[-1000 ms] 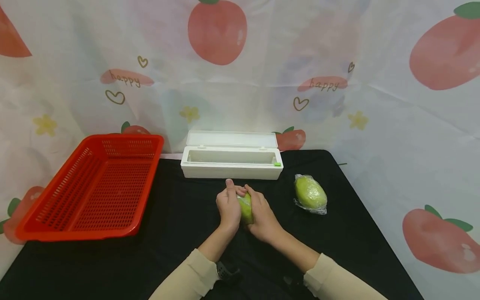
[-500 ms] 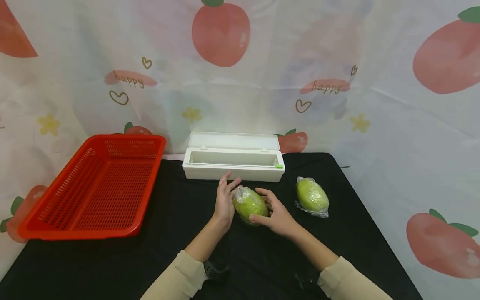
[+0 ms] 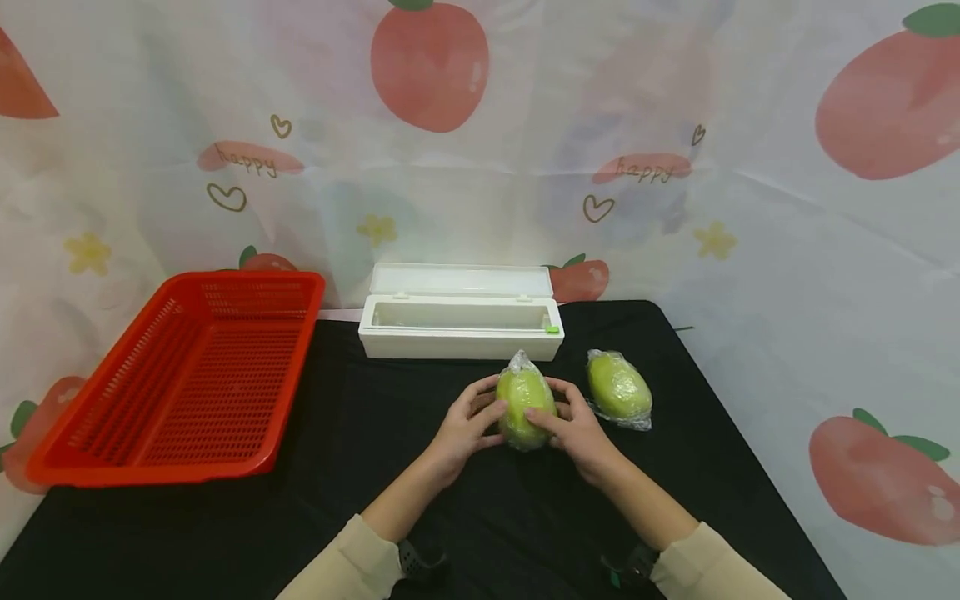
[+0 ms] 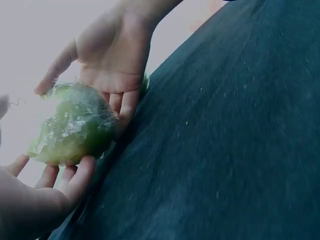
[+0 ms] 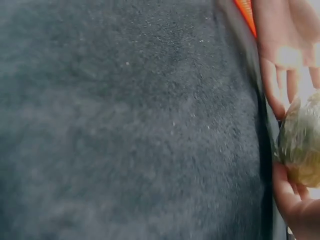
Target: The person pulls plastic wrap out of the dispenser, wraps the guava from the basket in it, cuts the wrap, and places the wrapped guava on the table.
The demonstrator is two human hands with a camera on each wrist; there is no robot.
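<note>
Between my two hands, over the black-covered table, a plump green fruit (image 3: 527,402) wrapped in clear plastic film stands with its gathered film tip up. My left hand (image 3: 468,423) grips its left side, fingers bent and thumb in front. On the right side my right hand (image 3: 581,429) holds it, the thumb lying across its front. The left wrist view shows crinkled film over the fruit (image 4: 75,125), fingertips of both hands at its sides. Only part of the fruit (image 5: 302,145) shows in the right wrist view. A second film-wrapped green fruit (image 3: 619,386) lies on the table just beyond my right hand.
A white box (image 3: 461,343) with its lid raised stands behind the hands; a small green piece (image 3: 552,330) sits at its right end. A red slotted basket (image 3: 292,392) is at the left. Black cloth (image 3: 360,433) covers the table, and a printed curtain (image 3: 465,200) hangs behind.
The fruit was cupped between both palms, then turned with the left fingers straightened. It now stands upright slightly further right, with both hands gripping its sides. The second fruit, box and basket stay put.
</note>
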